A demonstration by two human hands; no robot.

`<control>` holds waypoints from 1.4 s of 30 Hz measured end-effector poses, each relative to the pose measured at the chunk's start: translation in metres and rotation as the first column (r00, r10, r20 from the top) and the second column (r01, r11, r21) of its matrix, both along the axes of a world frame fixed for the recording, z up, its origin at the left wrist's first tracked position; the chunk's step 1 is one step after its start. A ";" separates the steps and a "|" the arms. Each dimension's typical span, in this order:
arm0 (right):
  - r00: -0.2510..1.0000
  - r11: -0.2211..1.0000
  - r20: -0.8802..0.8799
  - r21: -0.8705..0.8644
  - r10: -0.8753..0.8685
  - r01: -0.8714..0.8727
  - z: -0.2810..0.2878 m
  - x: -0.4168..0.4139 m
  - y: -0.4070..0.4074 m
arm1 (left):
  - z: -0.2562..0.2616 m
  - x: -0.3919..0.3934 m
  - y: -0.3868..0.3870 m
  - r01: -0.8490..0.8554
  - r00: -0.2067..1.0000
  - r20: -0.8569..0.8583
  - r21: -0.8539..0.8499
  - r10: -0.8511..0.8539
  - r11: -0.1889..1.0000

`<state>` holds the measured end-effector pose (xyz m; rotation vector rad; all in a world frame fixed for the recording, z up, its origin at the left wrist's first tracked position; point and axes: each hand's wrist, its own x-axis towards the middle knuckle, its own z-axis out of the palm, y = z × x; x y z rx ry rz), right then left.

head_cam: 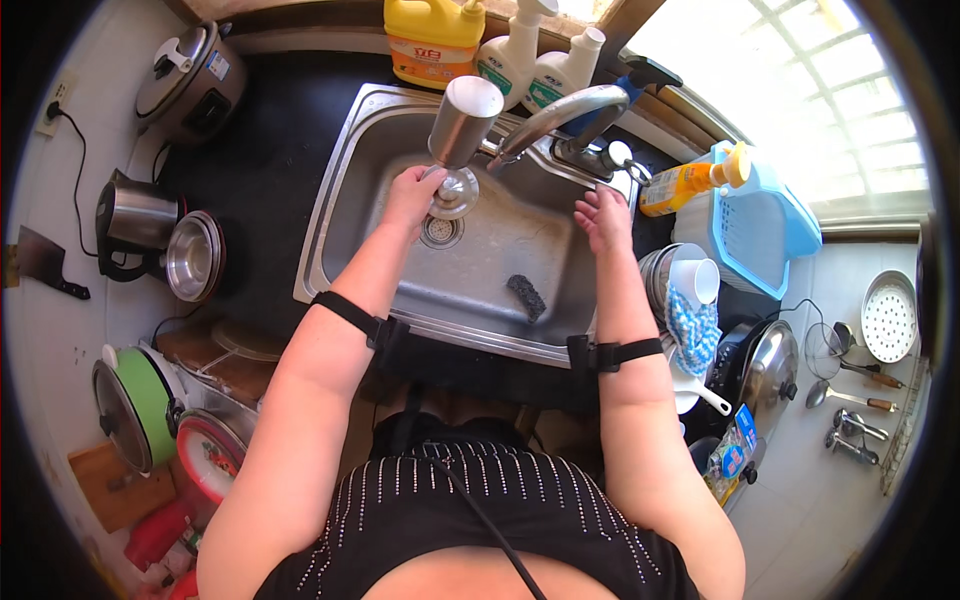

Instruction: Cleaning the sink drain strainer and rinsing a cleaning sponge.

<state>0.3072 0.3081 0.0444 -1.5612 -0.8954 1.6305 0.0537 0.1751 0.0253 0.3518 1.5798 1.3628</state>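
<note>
My left hand (pixel 411 196) pinches the rim of a small round shiny disc (pixel 456 196) with a raised centre, held over the sink (pixel 480 259). Just above the disc stands a stainless steel cylinder (pixel 463 127), which appears joined to the curved faucet spout (pixel 555 112); the exact joint is hard to make out. My right hand (pixel 606 217) holds nothing, its fingers loosely spread over the sink's right rim. Close beyond it is the faucet base with its round handle (pixel 616 154). A dark scouring pad (pixel 526 297) lies on the sink floor, and the drain (pixel 441 231) shows below the disc.
Behind the sink stand a yellow jug (pixel 433 45) and white spray bottles (pixel 510 56). To the right are an orange spray bottle (pixel 679 187), a blue plastic basket (pixel 765 225) and stacked bowls (pixel 660 274). A rice cooker (pixel 191 86) and kettle (pixel 139 217) sit left.
</note>
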 end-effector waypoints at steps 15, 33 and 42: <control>0.590 0.570 -0.224 -0.154 0.776 -0.807 -0.041 -0.116 -0.052 | -0.027 -0.014 -0.062 0.041 0.713 -0.663 -0.286 -0.229 0.957; 0.253 0.505 0.699 -0.177 0.669 -0.845 -0.209 -0.147 -0.068 | -0.027 -0.019 -0.169 0.023 0.135 -0.934 -0.330 -0.330 0.944; 0.186 0.488 0.807 -0.140 0.560 -0.862 -0.203 -0.156 -0.077 | -0.029 -0.021 -0.169 0.019 0.136 -0.937 -0.322 -0.321 0.947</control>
